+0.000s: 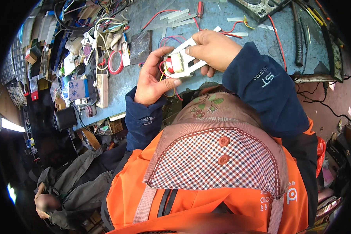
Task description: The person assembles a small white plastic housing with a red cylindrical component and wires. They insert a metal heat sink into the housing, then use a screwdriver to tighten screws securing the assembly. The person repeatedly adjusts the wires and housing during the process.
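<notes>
White letters (267, 79) mark the right sleeve (261, 97), just behind the right hand (218, 50); smaller ones mark the left sleeve (142, 130), behind the left hand (154, 78). Nearer the body, the apron (218, 136) bears small lettering (228, 119) and the orange jacket (183, 204) white characters (291, 195).

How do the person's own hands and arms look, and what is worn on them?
The left hand and right hand are bare, without gloves. The left sleeve and right sleeve are dark navy cloth, both with pale lettering; orange fabric shows beyond their upper ends.
</notes>
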### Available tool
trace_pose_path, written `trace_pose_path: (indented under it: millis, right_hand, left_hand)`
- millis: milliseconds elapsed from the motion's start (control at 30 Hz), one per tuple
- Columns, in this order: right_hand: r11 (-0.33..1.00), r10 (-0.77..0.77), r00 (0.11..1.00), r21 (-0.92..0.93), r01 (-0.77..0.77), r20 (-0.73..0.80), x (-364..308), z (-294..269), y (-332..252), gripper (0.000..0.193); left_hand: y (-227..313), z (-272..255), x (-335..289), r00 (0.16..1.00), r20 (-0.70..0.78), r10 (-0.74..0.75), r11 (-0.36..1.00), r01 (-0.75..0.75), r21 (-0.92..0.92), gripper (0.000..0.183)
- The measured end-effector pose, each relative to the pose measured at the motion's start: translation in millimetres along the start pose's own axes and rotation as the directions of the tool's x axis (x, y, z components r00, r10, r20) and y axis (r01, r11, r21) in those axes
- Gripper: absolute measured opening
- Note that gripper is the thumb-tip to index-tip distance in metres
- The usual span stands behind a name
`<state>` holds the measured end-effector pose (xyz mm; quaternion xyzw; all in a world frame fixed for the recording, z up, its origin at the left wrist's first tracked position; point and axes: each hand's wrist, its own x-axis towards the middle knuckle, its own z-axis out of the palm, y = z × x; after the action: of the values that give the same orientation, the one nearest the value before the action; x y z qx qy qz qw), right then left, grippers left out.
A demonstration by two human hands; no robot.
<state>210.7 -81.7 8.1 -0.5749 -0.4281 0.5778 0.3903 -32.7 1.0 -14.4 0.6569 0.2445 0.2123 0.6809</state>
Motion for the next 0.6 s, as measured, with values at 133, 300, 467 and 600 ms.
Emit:
trace_pose_path:
  millis: [133,300,467,600]
  right_hand:
    - [0.998,0.010,1.000,-0.057,-0.009,0.011,1,-1,-5,0.035]
    - [0.995,-0.002,1.000,-0.097,0.002,0.004,5,3,-2,0.034]
    - [0.999,-0.049,0.999,-0.015,0.049,-0.018,4,10,3,0.036]
    - [0.996,-0.090,0.996,-0.005,0.090,-0.004,4,10,7,0.036]
  left_hand:
    - [1,-1,-1,1.000,-0.009,0.001,1.000,-0.001,-0.004,0.092]
    - [2,0,-2,1.000,-0.009,-0.004,1.000,0.004,0.011,0.093]
    - [2,-1,-4,1.000,0.007,0.014,0.997,-0.014,0.073,0.091]
    - [3,2,-4,1.000,0.014,0.016,0.995,-0.018,0.103,0.090]
